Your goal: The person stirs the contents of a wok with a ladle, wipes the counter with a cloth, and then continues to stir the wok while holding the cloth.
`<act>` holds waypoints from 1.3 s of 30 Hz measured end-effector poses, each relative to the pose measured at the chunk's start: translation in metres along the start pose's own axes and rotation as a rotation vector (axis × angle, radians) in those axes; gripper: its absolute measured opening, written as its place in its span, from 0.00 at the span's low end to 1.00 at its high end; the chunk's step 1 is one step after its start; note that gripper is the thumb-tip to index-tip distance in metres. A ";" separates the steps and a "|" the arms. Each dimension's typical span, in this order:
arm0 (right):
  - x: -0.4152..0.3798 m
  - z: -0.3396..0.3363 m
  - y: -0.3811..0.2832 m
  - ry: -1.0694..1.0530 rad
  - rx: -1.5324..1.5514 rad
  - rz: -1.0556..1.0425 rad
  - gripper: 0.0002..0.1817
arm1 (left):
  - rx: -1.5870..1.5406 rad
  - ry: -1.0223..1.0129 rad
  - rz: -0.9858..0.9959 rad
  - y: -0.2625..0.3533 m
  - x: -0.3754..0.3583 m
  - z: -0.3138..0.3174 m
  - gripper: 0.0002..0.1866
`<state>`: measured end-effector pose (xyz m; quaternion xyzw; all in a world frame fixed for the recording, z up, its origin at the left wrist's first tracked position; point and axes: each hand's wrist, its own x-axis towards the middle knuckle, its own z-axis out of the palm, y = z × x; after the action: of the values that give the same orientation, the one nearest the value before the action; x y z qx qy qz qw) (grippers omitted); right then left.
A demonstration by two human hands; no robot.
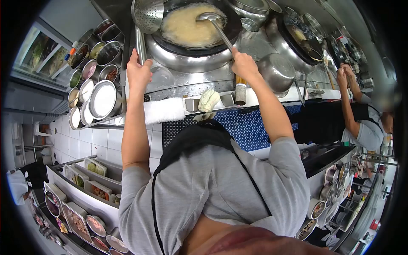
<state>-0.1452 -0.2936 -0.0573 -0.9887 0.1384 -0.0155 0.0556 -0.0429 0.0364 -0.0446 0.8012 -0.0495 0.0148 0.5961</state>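
Nearest the camera is the person's own grey shirt point(221, 187) with black apron straps point(187, 140) crossing it, both bare arms reaching away toward the stove. The right hand point(243, 63) is closed in a fist around the long handle of a ladle point(212, 19), whose bowl sits in a pale, creamy mass filling the wok point(191, 29). The left hand point(138, 70) is wrapped around the handle of a perforated skimmer point(147, 15); its round head rests against the wok's left rim, tilted up. The wok sits in a steel ring at the middle of the stove, straight ahead of the person.

Just below the wok, on the steel tabletop point(199, 83), lie a crumpled pale cloth point(209, 100) and a folded white towel point(163, 110), with a small upright bottle point(241, 91) beside them. To the right of the right hand stands an empty steel bowl point(278, 72), and beyond it a second wok point(297, 40) holding some food. To the left, a rack of round steel containers point(95, 72) holds seasonings and sauces, several of them with white contents.

At far right a co-worker in a grey shirt and dark apron point(365, 127) has both hands raised at the next station. At lower left, trays of prepared ingredients point(85, 199) sit on shelves.
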 end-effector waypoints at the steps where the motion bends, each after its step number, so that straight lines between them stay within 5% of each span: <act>1: 0.005 0.002 -0.005 0.000 0.041 0.014 0.27 | -0.001 0.005 -0.002 0.001 -0.001 0.000 0.39; 10: 0.025 0.002 -0.016 0.022 0.301 -0.041 0.34 | 0.077 0.015 0.012 0.004 0.001 0.001 0.39; 22: -0.036 -0.059 0.019 -0.141 0.083 -0.148 0.34 | 0.382 0.065 0.120 -0.016 0.042 0.013 0.40; 29: -0.087 -0.096 0.026 -0.066 0.031 -0.083 0.35 | 0.429 0.106 0.212 -0.042 0.053 0.010 0.41; 39: -0.135 -0.155 0.043 -0.177 0.088 -0.025 0.36 | 0.366 0.064 0.084 -0.020 0.036 0.003 0.40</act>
<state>-0.2936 -0.3135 0.0900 -0.9844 0.1199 0.0653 0.1106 -0.0054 0.0367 -0.0618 0.8927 -0.0604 0.0737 0.4404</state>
